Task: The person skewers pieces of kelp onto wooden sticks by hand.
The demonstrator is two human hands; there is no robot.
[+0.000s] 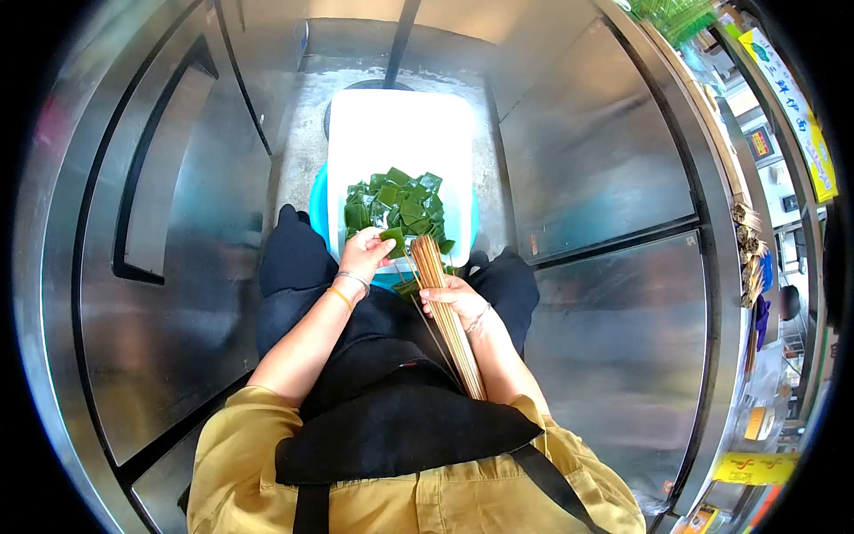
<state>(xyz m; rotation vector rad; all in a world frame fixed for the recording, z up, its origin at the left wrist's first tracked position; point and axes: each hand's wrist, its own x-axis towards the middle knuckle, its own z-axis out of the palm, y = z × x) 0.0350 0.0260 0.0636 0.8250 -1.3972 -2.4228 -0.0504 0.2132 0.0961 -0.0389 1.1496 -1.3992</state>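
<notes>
One green square pinched in left hand, right hand wrapped round sticks, prob to keep 'em bunched w/ tips nr the pile.

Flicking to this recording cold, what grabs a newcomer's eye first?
Probably the heap of glossy green squares on the bright white board in the middle of the view. Next, the bundle of thin sticks in the right hand, slanting toward the person's body. Then the left hand, pinching one green piece at the heap's near edge.
</notes>
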